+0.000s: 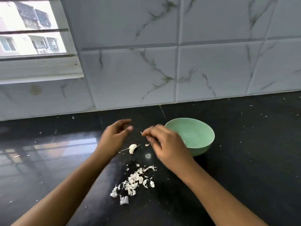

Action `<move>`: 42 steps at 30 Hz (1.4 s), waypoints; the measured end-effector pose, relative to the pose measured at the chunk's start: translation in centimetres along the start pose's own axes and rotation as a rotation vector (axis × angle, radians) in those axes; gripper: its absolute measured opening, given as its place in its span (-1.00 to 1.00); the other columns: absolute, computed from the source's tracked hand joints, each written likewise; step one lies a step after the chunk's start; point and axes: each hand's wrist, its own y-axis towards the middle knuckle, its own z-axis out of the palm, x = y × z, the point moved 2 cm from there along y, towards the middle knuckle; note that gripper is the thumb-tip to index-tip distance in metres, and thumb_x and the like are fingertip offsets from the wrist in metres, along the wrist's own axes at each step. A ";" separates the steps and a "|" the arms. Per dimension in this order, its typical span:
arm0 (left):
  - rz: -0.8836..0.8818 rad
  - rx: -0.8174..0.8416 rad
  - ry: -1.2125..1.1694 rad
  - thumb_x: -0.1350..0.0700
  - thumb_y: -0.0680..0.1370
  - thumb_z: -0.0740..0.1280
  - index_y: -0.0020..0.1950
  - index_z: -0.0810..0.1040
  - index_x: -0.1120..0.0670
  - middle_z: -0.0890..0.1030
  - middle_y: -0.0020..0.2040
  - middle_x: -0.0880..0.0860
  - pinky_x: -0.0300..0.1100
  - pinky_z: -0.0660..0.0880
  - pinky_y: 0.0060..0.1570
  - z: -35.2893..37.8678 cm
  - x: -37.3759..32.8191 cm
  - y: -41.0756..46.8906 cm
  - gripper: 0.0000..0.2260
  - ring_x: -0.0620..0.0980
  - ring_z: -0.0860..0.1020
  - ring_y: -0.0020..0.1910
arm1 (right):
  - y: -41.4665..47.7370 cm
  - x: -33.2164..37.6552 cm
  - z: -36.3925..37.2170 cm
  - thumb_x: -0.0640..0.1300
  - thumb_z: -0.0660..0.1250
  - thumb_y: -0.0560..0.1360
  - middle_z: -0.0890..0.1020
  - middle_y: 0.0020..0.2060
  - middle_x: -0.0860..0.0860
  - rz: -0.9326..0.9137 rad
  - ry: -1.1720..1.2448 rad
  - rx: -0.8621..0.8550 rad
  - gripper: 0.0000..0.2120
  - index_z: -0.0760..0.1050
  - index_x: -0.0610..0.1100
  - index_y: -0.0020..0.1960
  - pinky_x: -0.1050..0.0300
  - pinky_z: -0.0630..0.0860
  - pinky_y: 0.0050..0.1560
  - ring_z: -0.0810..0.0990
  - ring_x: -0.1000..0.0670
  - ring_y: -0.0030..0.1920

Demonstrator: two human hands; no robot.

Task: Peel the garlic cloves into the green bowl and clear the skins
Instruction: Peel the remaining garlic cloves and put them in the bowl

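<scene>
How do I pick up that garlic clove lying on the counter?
Pinch the clove across its fat middle, coming straight down from above. It lies flat on the counter, curved, with both long sides free. The thin skin tail at its left would likely tear off. The left hand is open and close beside it.

Glossy black stone counter (244, 160), papery skins (133, 181), smooth matt green bowl (202, 144).

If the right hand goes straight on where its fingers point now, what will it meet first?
The right hand, pinching a skin scrap, would probably meet the left hand first; depth is unclear.
</scene>
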 end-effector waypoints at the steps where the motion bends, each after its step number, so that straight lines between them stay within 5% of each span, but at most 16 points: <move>1: -0.004 -0.021 0.059 0.18 0.55 0.33 0.12 0.56 -0.03 0.65 -0.02 0.09 0.02 0.51 0.04 -1.6 1.2 -0.4 -0.82 0.12 0.60 0.02 | -0.3 -0.2 1.1 -0.24 0.26 0.50 0.59 -0.08 0.03 0.035 -0.015 0.097 -0.81 0.57 -0.06 0.03 0.04 0.51 -0.07 0.59 -0.01 -0.10; 5: -0.042 -0.020 0.305 0.22 0.53 0.36 0.00 0.59 -0.06 0.67 -0.08 -0.01 -0.17 0.44 -0.08 -4.4 5.5 -1.5 -0.83 0.04 0.62 -0.03 | -0.2 -2.2 3.6 -0.30 0.21 0.52 0.57 -0.02 -0.04 0.178 -0.105 0.286 -0.75 0.57 -0.08 0.08 -0.04 0.48 0.01 0.57 -0.09 -0.02; 9: 0.055 0.053 0.514 0.13 0.52 0.38 0.12 0.61 -0.04 0.63 -0.05 -0.13 -0.27 0.38 -0.04 -4.6 5.8 -1.9 -0.81 -0.15 0.56 -0.05 | 0.1 -1.5 3.3 -0.23 0.27 0.52 0.58 -0.03 -0.02 0.206 -0.159 0.330 -0.81 0.58 -0.07 0.07 0.02 0.45 0.05 0.57 -0.04 0.01; 14: 0.092 0.071 0.542 0.12 0.53 0.36 0.15 0.61 0.00 0.65 0.04 -0.08 -0.28 0.37 -0.06 -4.7 6.1 -2.0 -0.79 -0.13 0.55 -0.04 | -5.8 7.2 4.3 -0.08 0.32 0.51 0.59 -0.06 0.02 -0.280 0.067 0.569 -0.89 0.58 -0.06 -0.01 0.12 0.37 0.12 0.52 0.00 -0.01; 17: 0.104 0.070 0.549 0.10 0.55 0.34 0.17 0.60 0.00 0.60 -0.03 -0.13 -0.32 0.31 -0.09 -4.5 5.9 -2.2 -0.79 -0.17 0.51 -0.05 | -10.0 9.6 7.8 0.03 0.20 0.55 0.54 -0.03 0.12 -0.544 -0.180 0.550 -0.88 0.50 0.07 0.01 0.03 0.33 0.30 0.51 0.10 0.01; 20: 0.104 0.079 0.538 0.07 0.54 0.35 0.16 0.61 -0.02 0.62 -0.01 -0.10 -0.32 0.32 -0.08 -4.4 5.8 -2.4 -0.80 -0.15 0.53 -0.04 | -9.6 9.0 9.2 0.04 0.14 0.53 0.53 -0.09 0.11 -0.563 -0.299 0.437 -0.91 0.36 0.06 0.00 -0.06 0.38 0.30 0.51 0.08 -0.02; 26: 0.113 0.084 0.534 0.07 0.54 0.35 0.15 0.61 0.00 0.63 0.02 -0.07 -0.54 0.27 -0.20 -4.2 6.0 -2.7 -0.80 -0.16 0.50 -0.04 | -5.5 4.2 7.8 -0.09 0.17 0.46 0.54 -0.13 0.02 -0.373 -0.304 0.394 -0.85 0.50 -0.04 -0.08 0.04 0.46 0.13 0.53 -0.03 -0.08; 30: 0.117 0.084 0.545 0.08 0.56 0.32 0.22 0.58 0.00 0.63 0.10 -0.06 -0.35 0.30 -0.02 -4.1 6.0 -2.7 -0.77 -0.13 0.51 0.07 | -2.3 0.2 5.8 -0.34 0.21 0.49 0.59 0.01 -0.07 0.232 0.048 0.254 -0.78 0.55 -0.16 0.04 0.08 0.41 0.12 0.54 -0.07 0.06; 33: 0.117 0.093 0.554 0.08 0.57 0.31 0.24 0.56 -0.02 0.62 0.12 -0.05 -0.28 0.32 0.03 -4.0 6.1 -2.6 -0.76 -0.09 0.51 0.14 | 1.1 -2.7 6.1 -0.39 0.11 0.50 0.50 0.26 -0.12 0.454 -0.088 0.259 -0.62 0.45 -0.20 0.27 0.13 0.32 0.27 0.46 -0.10 0.28; 38: 0.122 0.096 0.553 0.11 0.57 0.30 0.23 0.57 -0.01 0.62 0.14 -0.06 -0.25 0.34 0.05 -4.0 6.3 -2.5 -0.76 -0.07 0.50 0.16 | 4.9 -5.3 9.0 -0.41 0.06 0.49 0.36 0.41 -0.12 0.481 -0.237 0.429 -0.49 0.33 -0.18 0.41 0.13 0.23 0.36 0.34 -0.10 0.40; 42: 0.143 0.101 0.556 0.11 0.56 0.31 0.24 0.56 0.00 0.61 0.12 -0.04 -0.18 0.38 0.12 -3.8 6.7 -2.3 -0.75 -0.03 0.49 0.17 | 4.9 -5.8 9.3 -0.39 0.06 0.51 0.46 0.34 -0.10 0.395 -0.354 0.475 -0.53 0.41 -0.15 0.36 0.06 0.33 0.31 0.41 -0.13 0.33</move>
